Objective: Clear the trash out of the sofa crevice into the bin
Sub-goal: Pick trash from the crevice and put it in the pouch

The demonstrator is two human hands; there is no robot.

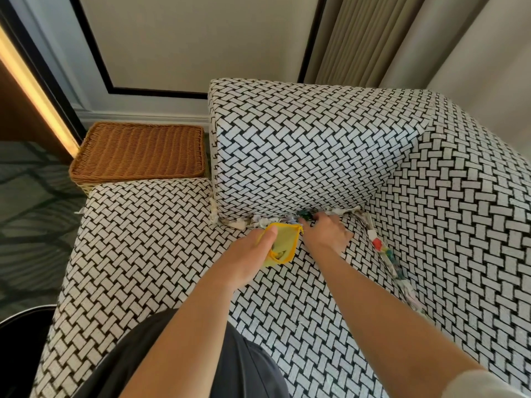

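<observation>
My left hand (247, 254) grips a small yellow pouch (283, 242), held open, just in front of the crevice between the sofa seat and the back cushion (301, 156). My right hand (326, 232) reaches into that crevice, its fingers curled on a dark green scrap (306, 216). White and coloured paper scraps (264, 221) line the crevice to the left. More trash (386, 249) fills the crevice that runs down the right side by the armrest. A black bin (26, 328) shows only its rim at the lower left.
The sofa seat (149, 254) has a black-and-white woven pattern. A brown wicker box (138, 152) stands on the floor beside the sofa at the left. A wall and curtains are behind. My dark-clothed lap (247, 369) is at the bottom.
</observation>
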